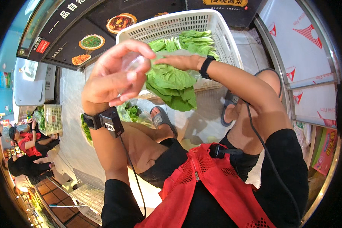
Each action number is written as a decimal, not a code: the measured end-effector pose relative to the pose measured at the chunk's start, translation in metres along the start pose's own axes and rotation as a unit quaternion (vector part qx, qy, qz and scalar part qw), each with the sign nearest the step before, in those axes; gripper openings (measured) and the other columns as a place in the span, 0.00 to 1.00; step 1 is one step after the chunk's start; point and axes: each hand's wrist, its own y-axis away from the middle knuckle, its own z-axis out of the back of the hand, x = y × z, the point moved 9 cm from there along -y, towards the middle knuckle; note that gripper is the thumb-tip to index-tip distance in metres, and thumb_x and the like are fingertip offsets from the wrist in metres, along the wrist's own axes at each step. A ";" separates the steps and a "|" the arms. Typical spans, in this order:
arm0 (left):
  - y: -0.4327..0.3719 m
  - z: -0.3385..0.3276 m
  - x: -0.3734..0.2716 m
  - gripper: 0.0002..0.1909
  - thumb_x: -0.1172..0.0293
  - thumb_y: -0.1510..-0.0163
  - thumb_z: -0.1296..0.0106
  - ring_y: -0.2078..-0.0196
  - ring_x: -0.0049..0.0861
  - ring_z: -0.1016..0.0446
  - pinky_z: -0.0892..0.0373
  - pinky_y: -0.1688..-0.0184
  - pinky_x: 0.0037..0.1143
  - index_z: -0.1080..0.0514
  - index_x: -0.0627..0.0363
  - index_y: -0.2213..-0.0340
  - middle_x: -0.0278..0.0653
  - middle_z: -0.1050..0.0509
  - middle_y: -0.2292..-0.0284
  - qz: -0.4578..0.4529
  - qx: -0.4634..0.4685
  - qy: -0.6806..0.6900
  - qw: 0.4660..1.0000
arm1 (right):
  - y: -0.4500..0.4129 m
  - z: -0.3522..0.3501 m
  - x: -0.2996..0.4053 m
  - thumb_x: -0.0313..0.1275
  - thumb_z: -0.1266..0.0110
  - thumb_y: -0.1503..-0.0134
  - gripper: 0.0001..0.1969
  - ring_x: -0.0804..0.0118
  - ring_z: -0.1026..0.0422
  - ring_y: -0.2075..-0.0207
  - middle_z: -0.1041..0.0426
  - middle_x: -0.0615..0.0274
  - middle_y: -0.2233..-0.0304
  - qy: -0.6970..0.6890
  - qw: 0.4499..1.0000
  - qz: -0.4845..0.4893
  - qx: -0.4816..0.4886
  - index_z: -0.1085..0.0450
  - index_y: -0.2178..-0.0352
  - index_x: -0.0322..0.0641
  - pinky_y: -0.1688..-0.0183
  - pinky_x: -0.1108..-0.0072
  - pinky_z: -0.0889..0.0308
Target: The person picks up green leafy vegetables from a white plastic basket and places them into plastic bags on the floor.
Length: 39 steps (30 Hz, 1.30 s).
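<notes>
A bunch of leafy greens (171, 85) is held in front of me, partly inside a clear plastic bag (198, 78). My right hand (182, 61) lies over the stem end with its fingers stretched to the left; the thumb is hidden. Thin clear plastic shows within the curled fingers of my left hand (118, 74), raised close to the camera. Behind the bunch is a white slatted plastic crate (230, 48). More greens (196, 41) lie in it in rows, pale stems mostly to the right.
Bagged greens (134, 112) sit on the tiled floor by my left foot, with further greens (86, 131) beside my left arm. A dark counter panel (99, 28) stands behind the crate. Film-covered metal doors (299, 57) are at right. Another person (28, 142) crouches by a crate (52, 119) at far left.
</notes>
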 end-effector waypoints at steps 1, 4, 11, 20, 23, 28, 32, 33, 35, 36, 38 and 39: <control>0.002 0.006 -0.003 0.19 0.78 0.45 0.52 0.86 0.11 0.40 0.50 0.91 0.11 0.39 0.67 0.51 0.37 0.38 0.70 -0.017 -0.012 0.006 1.000 | 0.003 -0.002 0.009 0.25 0.54 0.44 0.24 0.51 0.38 0.42 0.36 0.52 0.44 0.145 0.989 0.037 0.012 0.39 0.44 0.48 0.43 0.69 0.40; 0.008 0.017 -0.014 0.18 0.78 0.45 0.53 0.85 0.12 0.40 0.52 0.94 0.11 0.39 0.66 0.52 0.37 0.38 0.70 -0.037 -0.046 0.004 0.998 | 0.011 0.004 0.005 0.18 0.50 0.50 0.30 0.50 0.35 0.45 0.35 0.48 0.45 0.089 0.991 -0.059 0.080 0.40 0.43 0.47 0.44 0.67 0.39; 0.007 0.025 -0.012 0.18 0.79 0.46 0.52 0.85 0.12 0.40 0.52 0.93 0.10 0.39 0.66 0.53 0.38 0.38 0.69 -0.049 -0.073 0.021 0.996 | 0.037 0.013 0.021 0.51 0.62 0.38 0.30 0.52 0.32 0.47 0.34 0.46 0.47 -0.053 0.929 -0.345 0.126 0.41 0.42 0.43 0.51 0.65 0.35; -0.022 -0.009 0.005 0.21 0.79 0.48 0.50 0.84 0.12 0.39 0.52 0.92 0.10 0.39 0.66 0.52 0.39 0.38 0.68 -0.028 -0.006 0.046 0.999 | 0.052 -0.054 0.051 0.66 0.65 0.46 0.42 0.54 0.29 0.53 0.36 0.51 0.45 -0.502 0.734 -0.415 0.190 0.43 0.42 0.46 0.62 0.52 0.30; -0.023 -0.014 0.010 0.23 0.78 0.49 0.49 0.84 0.13 0.38 0.52 0.91 0.11 0.40 0.66 0.51 0.40 0.38 0.68 -0.016 -0.005 0.052 0.998 | 0.042 -0.056 0.069 0.64 0.60 0.47 0.37 0.58 0.23 0.68 0.26 0.54 0.61 -0.551 0.713 -0.381 0.210 0.34 0.53 0.41 0.76 0.62 0.27; -0.032 -0.024 0.015 0.27 0.76 0.54 0.48 0.85 0.13 0.40 0.51 0.88 0.13 0.40 0.68 0.52 0.41 0.38 0.67 -0.008 0.024 0.066 0.998 | 0.028 -0.037 0.075 0.53 0.53 0.45 0.28 0.65 0.25 0.79 0.24 0.60 0.70 -0.553 0.784 -0.241 0.149 0.33 0.54 0.40 0.82 0.72 0.29; -0.027 -0.019 0.013 0.29 0.75 0.57 0.48 0.85 0.13 0.41 0.50 0.86 0.14 0.41 0.68 0.52 0.42 0.38 0.67 -0.017 0.008 0.073 0.997 | 0.035 -0.026 0.076 0.45 0.52 0.44 0.21 0.69 0.25 0.76 0.24 0.60 0.69 -0.569 0.775 -0.229 0.153 0.31 0.59 0.38 0.77 0.79 0.29; -0.024 -0.017 0.007 0.29 0.75 0.57 0.48 0.85 0.13 0.41 0.50 0.86 0.14 0.41 0.68 0.51 0.42 0.38 0.67 -0.041 0.005 0.071 0.997 | 0.036 -0.022 0.080 0.46 0.51 0.44 0.20 0.72 0.26 0.73 0.25 0.60 0.67 -0.567 0.762 -0.259 0.175 0.31 0.61 0.41 0.75 0.82 0.30; -0.013 -0.007 0.006 0.31 0.73 0.58 0.47 0.85 0.14 0.41 0.49 0.86 0.15 0.42 0.68 0.51 0.43 0.38 0.67 -0.015 -0.008 0.070 0.997 | 0.036 -0.012 0.078 0.38 0.47 0.48 0.15 0.66 0.24 0.71 0.25 0.58 0.68 -0.582 0.736 -0.311 0.154 0.29 0.65 0.38 0.69 0.75 0.26; -0.019 -0.010 0.007 0.32 0.73 0.59 0.47 0.85 0.15 0.41 0.49 0.86 0.15 0.42 0.69 0.51 0.44 0.39 0.67 -0.031 0.020 0.085 0.996 | 0.043 -0.012 0.059 0.35 0.48 0.51 0.14 0.65 0.24 0.70 0.24 0.58 0.69 -0.600 0.716 -0.327 0.141 0.29 0.65 0.38 0.65 0.70 0.26; -0.003 -0.009 -0.002 0.34 0.73 0.61 0.45 0.85 0.15 0.42 0.49 0.86 0.16 0.43 0.69 0.51 0.46 0.39 0.67 -0.052 0.024 0.108 0.992 | 0.028 -0.017 0.055 0.30 0.48 0.57 0.16 0.64 0.23 0.70 0.23 0.59 0.69 -0.632 0.694 -0.309 0.152 0.28 0.65 0.36 0.63 0.67 0.26; 0.003 -0.006 -0.003 0.34 0.73 0.61 0.45 0.85 0.15 0.42 0.49 0.86 0.16 0.43 0.69 0.51 0.46 0.39 0.67 -0.055 0.021 0.109 0.992 | 0.030 -0.015 0.054 0.30 0.48 0.57 0.16 0.64 0.23 0.70 0.23 0.59 0.69 -0.631 0.694 -0.310 0.156 0.28 0.65 0.36 0.63 0.67 0.26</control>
